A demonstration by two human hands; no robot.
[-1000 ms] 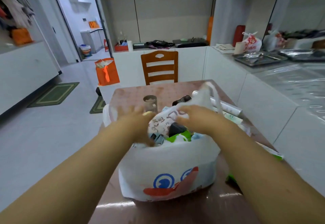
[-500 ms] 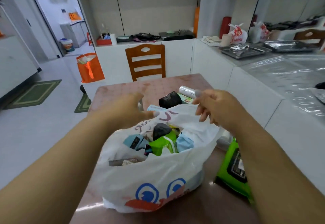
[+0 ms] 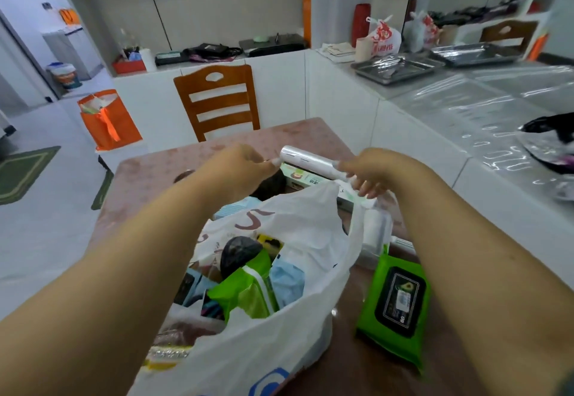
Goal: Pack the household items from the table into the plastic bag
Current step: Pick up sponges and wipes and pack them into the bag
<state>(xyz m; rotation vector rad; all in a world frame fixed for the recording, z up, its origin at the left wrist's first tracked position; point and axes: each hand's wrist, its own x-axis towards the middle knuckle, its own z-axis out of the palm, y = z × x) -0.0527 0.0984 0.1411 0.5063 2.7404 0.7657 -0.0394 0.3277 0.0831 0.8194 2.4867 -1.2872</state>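
Kitchen counters [image 3: 441, 106] flank pink table [image 3: 149, 175], wooden chair [image 3: 217, 100]

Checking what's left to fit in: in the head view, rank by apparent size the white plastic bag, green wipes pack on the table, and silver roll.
1. white plastic bag
2. green wipes pack
3. silver roll, though it lies farther from the camera, so its rank is less sure.

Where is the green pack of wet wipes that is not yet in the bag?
In the head view, the green wipes pack lies flat on the table, right of the white plastic bag and beside the right forearm.
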